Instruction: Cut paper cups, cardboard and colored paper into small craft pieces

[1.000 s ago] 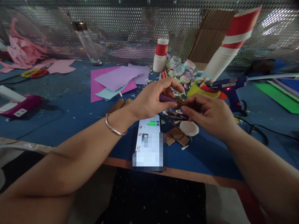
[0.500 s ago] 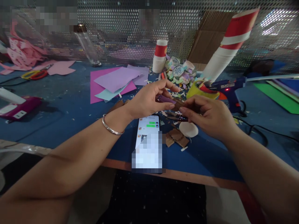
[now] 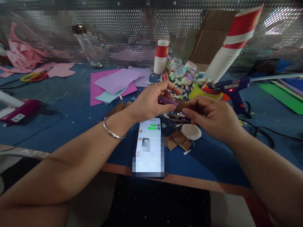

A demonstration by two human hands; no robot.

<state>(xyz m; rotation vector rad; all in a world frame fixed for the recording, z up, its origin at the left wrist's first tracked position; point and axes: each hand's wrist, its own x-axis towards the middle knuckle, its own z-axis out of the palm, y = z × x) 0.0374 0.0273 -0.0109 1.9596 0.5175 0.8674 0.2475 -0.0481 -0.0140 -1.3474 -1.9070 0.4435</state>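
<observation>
My left hand (image 3: 155, 101) has its thumb and fingers closed around a small purple paper piece (image 3: 168, 101). Joined to it or lying against it is a brown cardboard piece (image 3: 181, 105), which my right hand (image 3: 210, 118) pinches between thumb and fingertips. Both hands are above the blue table, close together. Below them, scissors (image 3: 177, 118) lie partly hidden by my right hand. A smartphone (image 3: 149, 145) with a lit screen lies under my left wrist. Near it are a white paper disc (image 3: 191, 131) and cut cardboard pieces (image 3: 178, 140).
Purple paper sheets (image 3: 115, 80) lie at left. Paper cups (image 3: 162, 56) stand at the back, and a taller, leaning cup stack (image 3: 232, 47) is at right. A blue glue gun (image 3: 233, 90) with a red light rests beside yellow tape (image 3: 201, 90). Paper scraps surround a decorated craft (image 3: 182, 72).
Both hands keep nearly the same pose and hold. The brown cardboard piece shows a little more clearly between them. The view has shifted slightly.
</observation>
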